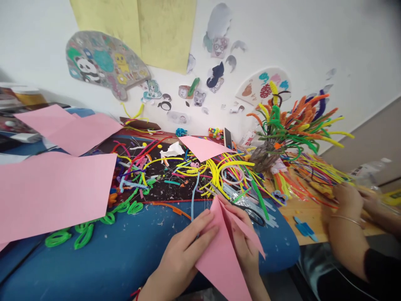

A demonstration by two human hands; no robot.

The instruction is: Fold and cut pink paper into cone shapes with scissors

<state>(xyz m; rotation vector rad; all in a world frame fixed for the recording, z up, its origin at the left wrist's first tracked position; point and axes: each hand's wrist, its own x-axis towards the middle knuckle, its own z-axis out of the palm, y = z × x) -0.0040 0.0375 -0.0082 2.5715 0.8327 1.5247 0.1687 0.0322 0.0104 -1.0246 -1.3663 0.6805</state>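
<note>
A folded sheet of pink paper (219, 255) is held up between my two hands, with its peak pointing away from me and one flap standing out to the right. My left hand (184, 246) grips its left side, fingers closed along the edge near the peak. On the other side, my right hand (247, 234) pinches the paper close to the top fold; part of that hand is hidden behind the flap. Just beyond the peak lie scissors (255, 214) with dark handles, partly covered by my right fingers and beside clear glue sticks (266, 205).
Large pink sheets (56, 192) cover the left of the blue padded surface (125, 251). Loose pipe cleaners (219, 169) crowd the dark mat. A bundle of pipe-cleaner flowers (282, 125) stands at right. Another person's hands (347, 200) work at the wooden table (291, 217).
</note>
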